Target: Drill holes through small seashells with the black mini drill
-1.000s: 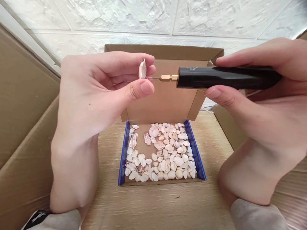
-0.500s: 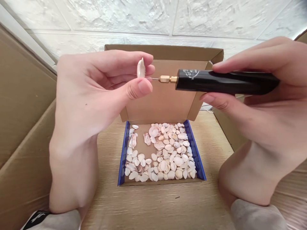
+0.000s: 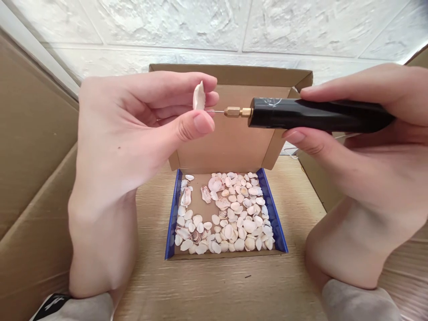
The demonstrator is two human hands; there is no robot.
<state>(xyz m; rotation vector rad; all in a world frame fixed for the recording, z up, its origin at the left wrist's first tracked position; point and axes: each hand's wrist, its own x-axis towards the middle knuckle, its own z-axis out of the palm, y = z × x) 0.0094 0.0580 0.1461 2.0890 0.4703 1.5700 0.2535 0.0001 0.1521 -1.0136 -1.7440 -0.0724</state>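
Observation:
Between thumb and fingers, my left hand (image 3: 147, 116) pinches a small whitish seashell (image 3: 199, 96), held on edge in the air. My right hand (image 3: 364, 107) grips a black pen-shaped hand drill (image 3: 310, 115) lying level, with a brass chuck (image 3: 236, 112) facing left. From the chuck a thin drill bit (image 3: 219, 111) reaches toward the shell; its tip is hidden at my left thumb, so I cannot tell whether it touches. Below both hands, an open cardboard box (image 3: 170, 218) with blue side walls holds many pale shells (image 3: 244, 223).
The box's raised lid (image 3: 234, 142) stands behind the hands. A white brick-textured wall (image 3: 174, 26) closes off the back. Cardboard panels (image 3: 33, 133) rise at left and right. A small dark sliver (image 3: 248, 276) lies on the wood-look tabletop (image 3: 214, 294) before the box.
The drill and my right hand have shifted slightly right. My left hand with the shell has also moved a touch right, and both grips look the same.

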